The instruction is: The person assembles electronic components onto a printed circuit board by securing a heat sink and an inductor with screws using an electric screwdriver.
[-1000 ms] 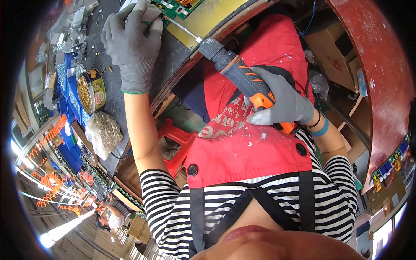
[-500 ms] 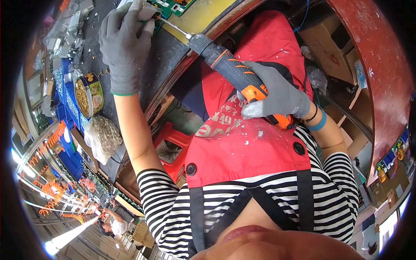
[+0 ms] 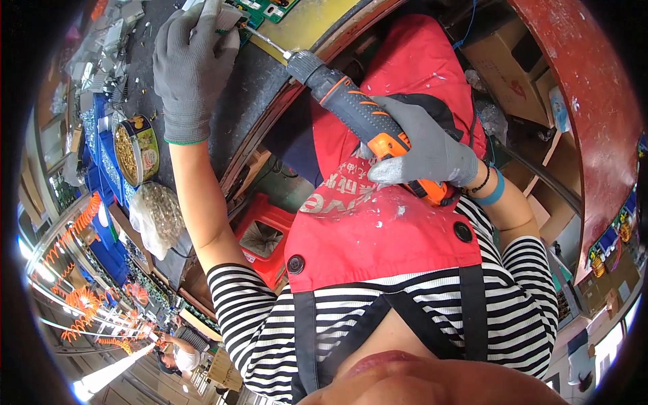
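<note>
My left hand (image 3: 192, 77), in a grey glove, is closed around a grey finned metal block (image 3: 231, 19) at the top edge of the view. Beside the block lies a green circuit board (image 3: 275, 9), partly cut off by the frame. In my right hand (image 3: 432, 145), also gloved, is an orange and black cordless drill (image 3: 356, 108), held by its grip. Its long thin bit (image 3: 268, 42) points up and left, the tip meeting the block near my left fingers. Whether a screw sits at the tip is too small to tell.
Left of my arm are a round tin of small brass-coloured screws (image 3: 126, 152) and a clear bag of small parts (image 3: 158, 219). Grey metal pieces (image 3: 115, 34) pile up at the bench's far left. A red stool (image 3: 270, 260) stands below the bench edge; cardboard boxes (image 3: 503, 71) lie right.
The drill and my right hand have shifted slightly left, with the bit still at the block. My left hand keeps its hold almost unmoved.
</note>
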{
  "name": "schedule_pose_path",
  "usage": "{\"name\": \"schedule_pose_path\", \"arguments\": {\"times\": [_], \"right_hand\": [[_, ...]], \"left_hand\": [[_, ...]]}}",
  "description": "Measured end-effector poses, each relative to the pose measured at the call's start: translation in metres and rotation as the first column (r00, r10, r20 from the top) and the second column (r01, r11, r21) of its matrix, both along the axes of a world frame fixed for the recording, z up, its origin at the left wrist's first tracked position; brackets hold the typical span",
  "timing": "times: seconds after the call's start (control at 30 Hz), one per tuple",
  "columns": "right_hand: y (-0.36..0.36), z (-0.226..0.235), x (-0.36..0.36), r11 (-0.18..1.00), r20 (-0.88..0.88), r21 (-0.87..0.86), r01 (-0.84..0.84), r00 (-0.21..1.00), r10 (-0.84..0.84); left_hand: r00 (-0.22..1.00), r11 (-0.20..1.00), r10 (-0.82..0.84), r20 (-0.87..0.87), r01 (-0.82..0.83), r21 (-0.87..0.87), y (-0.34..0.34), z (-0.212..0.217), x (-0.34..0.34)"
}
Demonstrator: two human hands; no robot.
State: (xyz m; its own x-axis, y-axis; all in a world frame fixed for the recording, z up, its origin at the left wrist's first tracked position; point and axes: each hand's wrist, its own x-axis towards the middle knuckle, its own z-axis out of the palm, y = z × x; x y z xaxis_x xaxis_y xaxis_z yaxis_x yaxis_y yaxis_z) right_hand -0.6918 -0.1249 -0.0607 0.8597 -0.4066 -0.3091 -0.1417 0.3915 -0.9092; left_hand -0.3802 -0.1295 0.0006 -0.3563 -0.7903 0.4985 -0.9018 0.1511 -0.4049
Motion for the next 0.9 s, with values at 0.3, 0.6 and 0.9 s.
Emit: {"name": "schedule_pose_path", "arguments": {"times": [0.3,0.6,0.9], "right_hand": [[0.008,0.025,0.013,0.985,0.033,0.172,-0.022,0.999,0.017],[0.014,0.020,0.015,0.997,0.002,0.065,0.049,0.999,-0.050],[0.005,0.020,0.013,0.992,0.012,0.122,-0.027,1.000,0.026]], "left_hand": [[0.999,0.997,-0.037,0.001,0.037,-0.061,-0.001,-0.006,0.006],[0.998,0.995,-0.065,0.000,0.065,-0.074,-0.001,-0.005,0.005],[0.999,0.997,-0.045,-0.004,0.044,-0.068,0.004,-0.002,0.005]]}}
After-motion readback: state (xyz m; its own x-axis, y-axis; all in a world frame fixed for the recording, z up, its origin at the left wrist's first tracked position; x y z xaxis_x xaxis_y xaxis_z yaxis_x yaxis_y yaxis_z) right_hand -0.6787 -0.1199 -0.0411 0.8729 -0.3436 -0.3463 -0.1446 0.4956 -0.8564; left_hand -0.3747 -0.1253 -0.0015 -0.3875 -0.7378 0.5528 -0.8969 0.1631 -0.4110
